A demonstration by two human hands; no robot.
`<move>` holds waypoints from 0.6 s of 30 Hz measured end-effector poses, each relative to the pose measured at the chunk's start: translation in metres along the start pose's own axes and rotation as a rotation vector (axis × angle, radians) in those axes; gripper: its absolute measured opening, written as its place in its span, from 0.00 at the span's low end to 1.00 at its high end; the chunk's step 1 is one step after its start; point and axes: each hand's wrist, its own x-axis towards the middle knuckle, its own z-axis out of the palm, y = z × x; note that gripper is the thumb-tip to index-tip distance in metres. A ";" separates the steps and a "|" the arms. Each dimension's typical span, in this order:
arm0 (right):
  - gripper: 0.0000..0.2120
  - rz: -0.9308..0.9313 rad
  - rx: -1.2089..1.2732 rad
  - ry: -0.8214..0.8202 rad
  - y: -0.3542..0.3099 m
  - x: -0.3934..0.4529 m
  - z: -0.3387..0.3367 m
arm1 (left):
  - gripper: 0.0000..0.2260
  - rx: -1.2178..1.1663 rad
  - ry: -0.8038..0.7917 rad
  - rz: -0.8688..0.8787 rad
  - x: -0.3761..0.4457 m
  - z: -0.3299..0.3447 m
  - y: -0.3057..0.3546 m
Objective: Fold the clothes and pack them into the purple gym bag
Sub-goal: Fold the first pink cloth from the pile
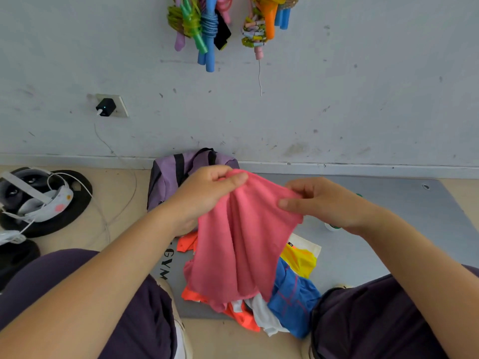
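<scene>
Pink cloth hangs between both hands, its top edge gathered and its lower part draping onto a heap of clothes on the grey mat. The left hand pinches the upper left edge between thumb and curled fingers; the right hand does the same at the upper right — thumb on the near side, fingers curled behind the fabric. In the heap lie orange, white, blue and yellow pieces, partly covered by the pink one. The purple gym bag sits against the wall just beyond the left hand, at the far left corner of the mat, its black straps up. Coloured skipping ropes hang on the wall above, and a black charger is plugged into a socket to the left. On the floor at far left rests a headset with white cables, on a black disc.
</scene>
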 end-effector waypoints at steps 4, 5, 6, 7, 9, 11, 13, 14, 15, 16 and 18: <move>0.09 0.001 -0.029 0.094 0.000 -0.001 -0.003 | 0.01 -0.002 0.130 -0.007 0.007 -0.008 -0.003; 0.07 -0.013 0.002 0.125 0.000 0.000 -0.003 | 0.03 0.033 0.144 -0.003 0.008 -0.010 -0.003; 0.05 -0.025 0.041 0.155 -0.001 0.000 -0.003 | 0.06 0.063 0.149 -0.006 0.009 -0.011 -0.005; 0.03 -0.033 0.078 0.180 -0.001 0.000 -0.003 | 0.09 0.086 0.144 -0.002 0.009 -0.012 -0.005; 0.06 -0.039 0.114 0.216 0.000 0.001 -0.003 | 0.14 0.132 0.117 0.021 0.009 -0.013 -0.004; 0.11 -0.041 0.110 0.203 0.000 0.000 -0.001 | 0.18 0.165 0.093 0.058 0.006 -0.011 -0.003; 0.13 -0.049 0.097 0.150 0.000 0.000 0.002 | 0.20 0.176 0.057 0.114 0.001 -0.006 -0.001; 0.14 -0.054 0.091 0.114 0.000 0.000 0.004 | 0.21 0.182 0.022 0.145 -0.001 -0.004 0.001; 0.15 -0.061 0.082 0.072 -0.001 -0.001 0.006 | 0.20 0.199 -0.028 0.176 -0.003 -0.003 0.003; 0.17 -0.065 0.077 0.024 -0.001 -0.001 0.008 | 0.20 0.222 -0.093 0.203 -0.005 -0.002 0.006; 0.19 -0.068 0.089 -0.072 -0.004 -0.002 0.012 | 0.18 0.252 -0.252 0.231 -0.009 0.001 0.011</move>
